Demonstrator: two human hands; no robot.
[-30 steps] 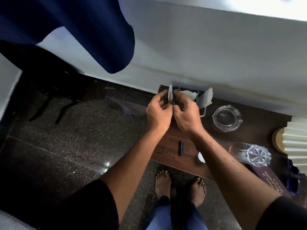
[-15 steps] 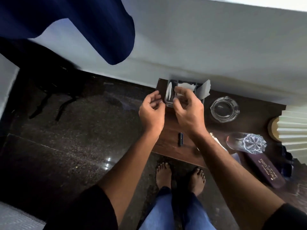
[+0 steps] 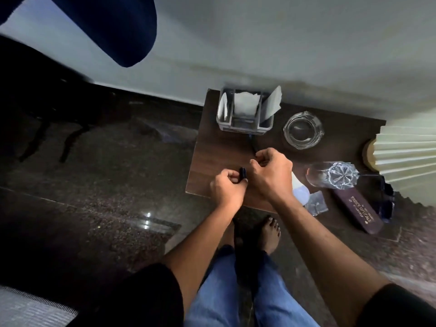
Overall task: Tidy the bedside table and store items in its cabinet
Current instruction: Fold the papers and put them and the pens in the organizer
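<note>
Left hand (image 3: 227, 187): pinching small black cylinder (image 3: 243, 173) clear of bedside table (image 3: 212, 147), at 6 o'clock from grey organiser (image 3: 245, 127), presumably for stowing; right hand (image 3: 271, 173) curling at its 3 o'clock, grip undeterminable.

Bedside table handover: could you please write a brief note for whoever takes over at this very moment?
Left hand grips the small black item near the front edge of the table. Right hand is curled beside it; hold unclear. Organizer with papers stands at the back, ashtray beside it; tumbler lies on its side, glasses case at front right. Nothing visibly stored; cabinet not in view. Left: store these items.
</note>
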